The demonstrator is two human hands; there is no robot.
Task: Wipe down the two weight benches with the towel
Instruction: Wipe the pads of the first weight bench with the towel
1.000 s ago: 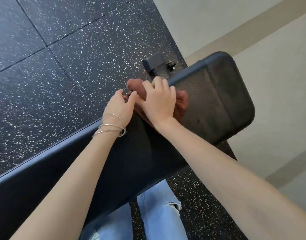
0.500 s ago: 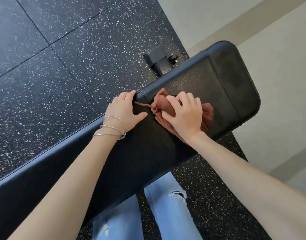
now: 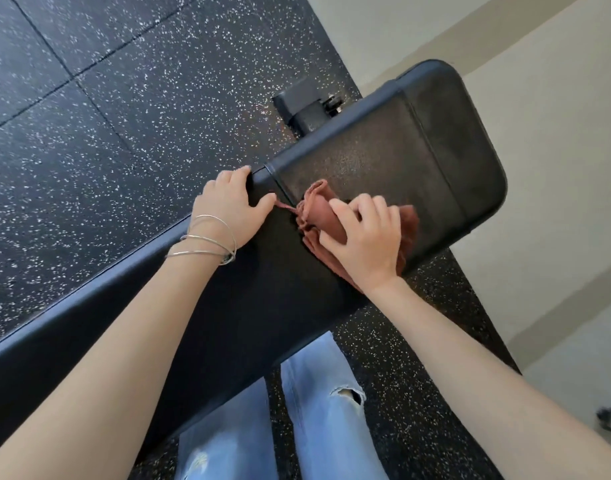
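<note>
My right hand (image 3: 366, 240) was clenched on the rust-brown bunched cloth towel (image 3: 318, 209), fingers curled over its top and thumb hooked against its near side, holding it down on the black padded vinyl weight bench (image 3: 383, 157). The towel lay on the top of the bench just past the cross seam (image 3: 280, 188), nearer the near long edge than the far one and well short of the rounded end. Part of its cloth showed beyond my knuckles towards that end.

My left hand (image 3: 224, 206) grasped the far long edge of the bench just before the seam, its fingers bent over the edge and its thumb spread flat on the pad. A thin strand of the towel reached towards that thumb; I could not tell whether it touched. Three thin silver wire bangles (image 3: 207, 240) sat on my left wrist.

Beyond the far edge, a black metal bracket (image 3: 304, 105) of the frame stood on the black white-flecked rubber floor (image 3: 124, 116). Below the near edge were my legs in light blue ripped jeans (image 3: 325, 410).
</note>
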